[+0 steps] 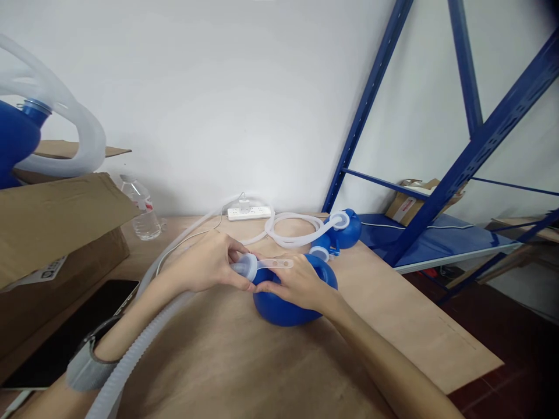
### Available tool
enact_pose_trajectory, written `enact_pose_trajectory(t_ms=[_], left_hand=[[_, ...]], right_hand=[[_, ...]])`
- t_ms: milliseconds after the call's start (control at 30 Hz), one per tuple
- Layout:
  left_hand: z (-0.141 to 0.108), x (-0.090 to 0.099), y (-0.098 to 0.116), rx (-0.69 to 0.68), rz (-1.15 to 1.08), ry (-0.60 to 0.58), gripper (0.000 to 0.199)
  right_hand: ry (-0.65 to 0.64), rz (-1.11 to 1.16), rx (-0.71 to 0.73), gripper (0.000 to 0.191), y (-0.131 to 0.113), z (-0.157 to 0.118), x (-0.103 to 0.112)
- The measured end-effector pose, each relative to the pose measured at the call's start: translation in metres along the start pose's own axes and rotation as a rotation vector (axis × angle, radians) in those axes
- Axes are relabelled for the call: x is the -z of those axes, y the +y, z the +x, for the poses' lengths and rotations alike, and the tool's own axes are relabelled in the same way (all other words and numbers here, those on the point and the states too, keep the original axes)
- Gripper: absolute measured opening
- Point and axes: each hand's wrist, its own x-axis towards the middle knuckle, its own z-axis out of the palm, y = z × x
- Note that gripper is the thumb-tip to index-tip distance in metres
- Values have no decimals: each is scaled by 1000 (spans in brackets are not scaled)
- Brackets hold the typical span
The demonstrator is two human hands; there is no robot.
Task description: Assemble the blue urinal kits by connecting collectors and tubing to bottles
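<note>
Head view shows a blue jug (pixel 286 311) near the middle of the tabletop (pixel 419 320), tilted so that its neck points left; its body is round, smooth and deep blue, with a soft sheen. At the neck sits a cap (pixel 250 267), milky and translucent, with a pale strap (pixel 283 263) pierced by two round holes, which lies across the fingers of the right hand. Whether the cap is fully seated cannot be told. A ribbed, whitish hose (pixel 131 355) runs along the left forearm toward the cap. As for the hands, the left hand (pixel 218 265) is closed around the cap, while the right hand (pixel 297 282) grips the jug by its neck, the two thumbs nearly meeting. Just behind is a second jug (pixel 350 231), also blue, beside a looped white tube (pixel 297 240). Farther out are a power strip (pixel 248 213) by the wall, a clear bottle (pixel 146 218), a cardboard box (pixel 56 224) at left, a dark tablet (pixel 74 331) and a blue rack (pixel 437 247) at right.
</note>
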Motion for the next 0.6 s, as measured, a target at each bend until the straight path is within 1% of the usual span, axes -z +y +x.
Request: enact_pose_trajectory(t_ms=[100, 167, 267, 333, 367, 400, 433, 467, 533, 600], left_hand=[[0, -2, 3, 53, -16, 8, 46], [-1, -1, 7, 74, -27, -9, 49], [-4, 1, 15, 122, -7, -51, 53], [-7, 3, 20, 170, 24, -80, 55], [-8, 4, 23, 191, 40, -87, 56], [-9, 4, 25, 204, 57, -89, 57], [-10, 4, 27, 209, 80, -84, 58], [-10, 4, 29, 206, 112, -77, 58], [-10, 2, 31, 194, 196, -70, 57], [-11, -1, 33, 140, 268, -65, 53]], right_hand=[[-53, 21, -41, 57, -5, 1, 1], [-79, 60, -73, 59, -7, 1, 5], [-95, 173, -157, 72, -5, 3, 22], [-137, 280, -223, 80, 2, 5, 37], [-179, 343, -243, 77, 7, 6, 43], [-227, 413, -245, 71, 12, 7, 49], [-257, 481, -247, 63, 16, 8, 53], [-275, 540, -248, 60, 20, 9, 56], [-280, 602, -249, 58, 26, 10, 55], [-284, 567, -236, 50, 27, 10, 50]])
